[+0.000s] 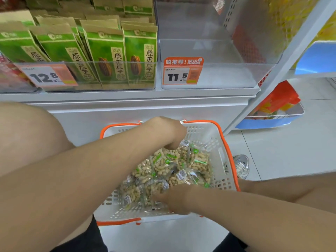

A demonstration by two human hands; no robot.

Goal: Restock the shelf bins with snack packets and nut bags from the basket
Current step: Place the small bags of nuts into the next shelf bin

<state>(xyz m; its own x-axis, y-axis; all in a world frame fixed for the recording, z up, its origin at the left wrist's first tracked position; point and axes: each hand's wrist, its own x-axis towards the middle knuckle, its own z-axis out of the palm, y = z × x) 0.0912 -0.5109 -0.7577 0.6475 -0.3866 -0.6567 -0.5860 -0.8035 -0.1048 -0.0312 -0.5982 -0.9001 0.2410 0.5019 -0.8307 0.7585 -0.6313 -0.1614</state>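
Two bare arms reach out from the bottom of the view, and both go down into a white plastic basket (228, 153) with an orange rim. It sits on the white tiled floor (281, 151), right in front of the white shelf (127, 96) and between the person's knees. Inside the basket lies a heap of small see-through bags of peanuts (163, 164) with green labels. The left hand (168, 132) is at the far side of the heap, near the back wall of the basket. Its knuckles point up and its fingers curl down onto the bags, but the fingertips are hidden, so I cannot tell if it has hold of one. The right hand (175, 199) is at the near side of the heap. Its fingers reach to the left among the bags and look blurry, so I cannot tell how far open it is or if it grips a bag. Up on the shelf, two see-through plastic bins stand side by side. The right-hand bin (218, 77) has an orange price tag (181, 73) on its front that reads 11.5. The left-hand bin (118, 63) is packed with tall green and brown paper packets (107, 57) standing in rows, and its pale price tag (47, 75) reads 12.8. Far off to the right, low down, an orange packet (278, 99) leans in a blue and white tray (263, 124).
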